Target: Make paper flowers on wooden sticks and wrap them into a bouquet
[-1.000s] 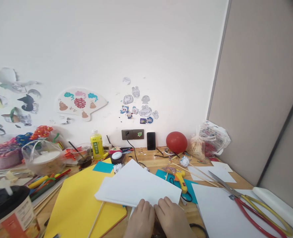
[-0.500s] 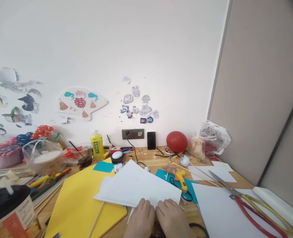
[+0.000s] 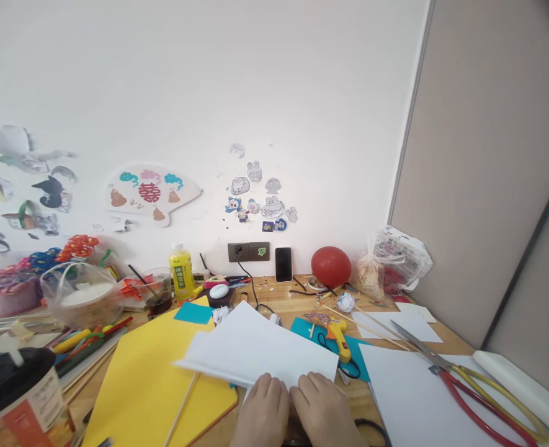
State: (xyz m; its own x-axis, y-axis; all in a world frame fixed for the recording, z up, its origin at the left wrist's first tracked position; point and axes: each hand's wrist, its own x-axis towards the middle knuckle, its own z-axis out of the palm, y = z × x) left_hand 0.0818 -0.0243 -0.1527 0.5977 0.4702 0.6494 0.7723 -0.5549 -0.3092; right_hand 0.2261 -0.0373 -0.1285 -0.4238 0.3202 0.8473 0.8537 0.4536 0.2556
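A folded sheet of white paper (image 3: 255, 340) lies angled across the desk, its left corner lifted over the yellow paper. Both hands are side by side at its near edge. My left hand (image 3: 265, 406) has its fingers curled over that edge, closed on the paper. Just to its right, my right hand (image 3: 321, 403) grips the same edge in the same way; the thumbs are hidden. Beneath the paper's left part rest the yellow paper (image 3: 139, 379) and a thin wooden stick (image 3: 181, 406). A yellow glue gun (image 3: 339, 338) lies on blue paper (image 3: 363, 357) right of the white sheet.
Large scissors (image 3: 464, 372) with red and yellow handles lie on white paper (image 3: 395, 397) at right. A black-lidded tub (image 3: 20, 397) stands at near left. Along the back are a yellow bottle (image 3: 182, 273), a phone (image 3: 283, 264) and a red balloon (image 3: 330, 266).
The left corner of the folded white paper has risen slightly, and its near edge has shifted a little. Both hands keep their grip in nearly the same place.
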